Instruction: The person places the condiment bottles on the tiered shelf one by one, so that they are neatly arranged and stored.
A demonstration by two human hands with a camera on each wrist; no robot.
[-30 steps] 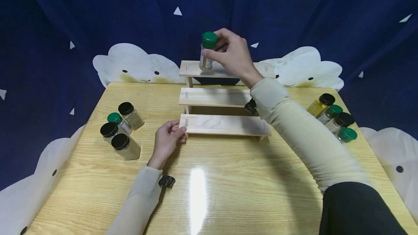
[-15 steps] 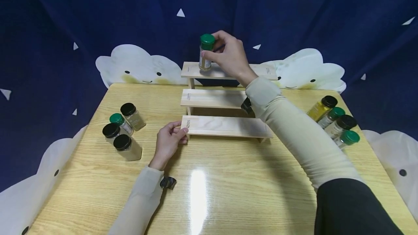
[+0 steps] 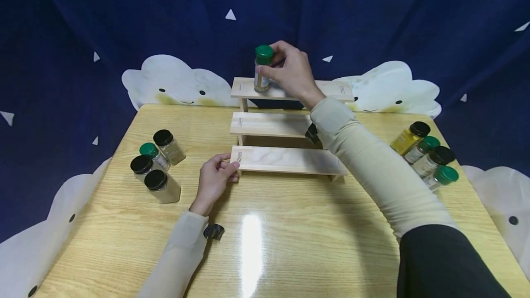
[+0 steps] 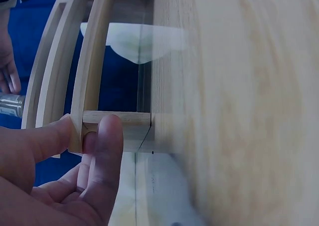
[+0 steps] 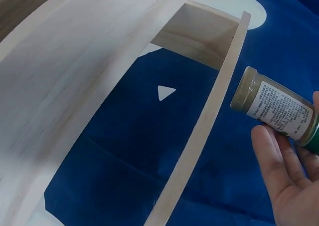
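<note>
A three-tier wooden spice rack [image 3: 290,159] stands on the table, its shelves stepping up toward the back. My left hand [image 3: 213,180] pinches the left end of the lowest shelf, thumb on top; the left wrist view shows the fingers [image 4: 107,151] at that corner. At the left part of the top shelf [image 3: 327,88], my right hand [image 3: 291,70] holds a spice jar [image 3: 262,77] upright by its upper part, below the green cap [image 3: 264,53]. In the right wrist view the labelled jar [image 5: 281,109] has its base a little apart from the shelf edge [image 5: 204,126].
Several spice jars [image 3: 163,187] with black and green caps stand at the left of the table [image 3: 310,243]. Another cluster, including a yellow jar [image 3: 406,141], is at the right. A dark blue curtain [image 3: 186,26] with cloud shapes hangs behind.
The right hand and jar have come down slightly toward the top shelf. The left hand keeps its grip on the lowest shelf. The head view has shifted a little.
</note>
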